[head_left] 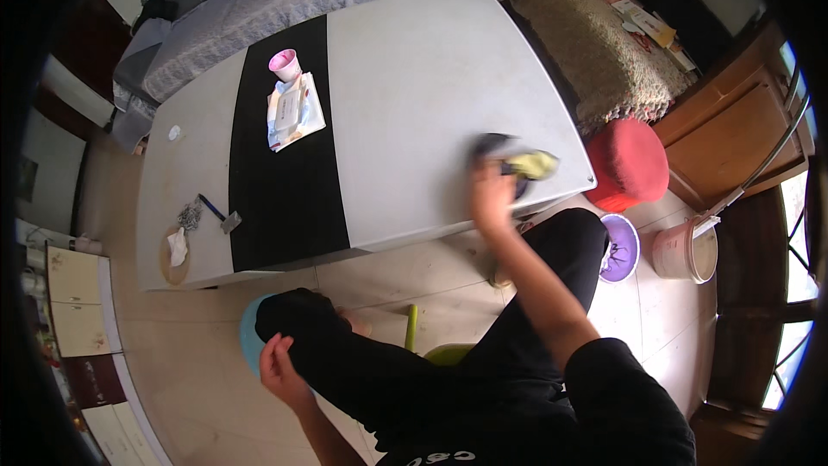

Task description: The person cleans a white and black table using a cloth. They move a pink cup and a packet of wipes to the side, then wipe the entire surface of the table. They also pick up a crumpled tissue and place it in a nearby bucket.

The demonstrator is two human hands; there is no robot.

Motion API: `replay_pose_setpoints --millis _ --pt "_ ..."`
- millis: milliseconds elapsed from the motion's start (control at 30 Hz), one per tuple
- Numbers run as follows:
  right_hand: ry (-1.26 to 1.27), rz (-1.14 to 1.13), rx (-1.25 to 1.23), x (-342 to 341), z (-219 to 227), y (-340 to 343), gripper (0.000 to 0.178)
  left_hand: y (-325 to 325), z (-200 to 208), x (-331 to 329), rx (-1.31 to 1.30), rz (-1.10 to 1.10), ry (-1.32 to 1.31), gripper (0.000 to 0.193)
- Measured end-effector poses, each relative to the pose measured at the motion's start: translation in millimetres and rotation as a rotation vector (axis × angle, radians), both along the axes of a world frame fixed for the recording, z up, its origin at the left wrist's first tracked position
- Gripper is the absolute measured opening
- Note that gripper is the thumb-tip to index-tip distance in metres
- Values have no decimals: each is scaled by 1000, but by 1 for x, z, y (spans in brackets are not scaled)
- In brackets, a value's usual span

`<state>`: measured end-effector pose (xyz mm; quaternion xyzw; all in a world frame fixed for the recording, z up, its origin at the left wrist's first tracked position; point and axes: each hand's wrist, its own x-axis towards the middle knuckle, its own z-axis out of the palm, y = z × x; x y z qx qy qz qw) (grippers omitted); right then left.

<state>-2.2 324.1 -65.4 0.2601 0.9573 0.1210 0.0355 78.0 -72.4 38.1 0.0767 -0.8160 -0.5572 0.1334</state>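
Observation:
My right hand (492,194) is pressed down near the right front edge of the table, closed on a bunched dark cloth (495,145). A yellow part (535,164) sticks out of it to the right; motion blurs both, so I cannot tell whether it is a separate piece. Low on the left, my left hand (282,371) hovers beside my left knee, its fingers apart and loosely bent, with nothing in them. Under the cloth lies the light grey top of the table (414,103), crossed by a black band (289,198) left of the middle.
On the band stand a pink cup (285,64) and a stack of papers (295,112). A hammer (226,217), a small metal heap (190,214) and a tissue (177,246) lie at the left. Right of the table are a red stool (634,160), a purple bin (623,250) and a bucket (677,255).

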Motion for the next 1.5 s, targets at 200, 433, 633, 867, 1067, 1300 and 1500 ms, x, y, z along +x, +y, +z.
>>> replay_pose_setpoints --millis 200,433,633,867,1067,1300,1500 --pt "367 767 -793 -6 28 -167 38 50 14 -7 81 -221 -7 15" --pt "671 -206 -1200 36 43 68 40 37 -2 9 122 -183 -75 16" --pt "825 -534 -473 28 18 130 23 44 -3 4 112 -236 -96 16" --pt "636 529 -552 14 19 -91 18 82 12 1 99 -383 -95 16" --pt "702 47 -277 69 5 81 11 84 1 -3 70 -466 -121 16" --pt "713 -334 -289 72 4 114 11 109 -9 -10 147 -484 -166 15" --pt "701 384 -512 4 22 -98 8 132 1 1 84 -614 -206 16"
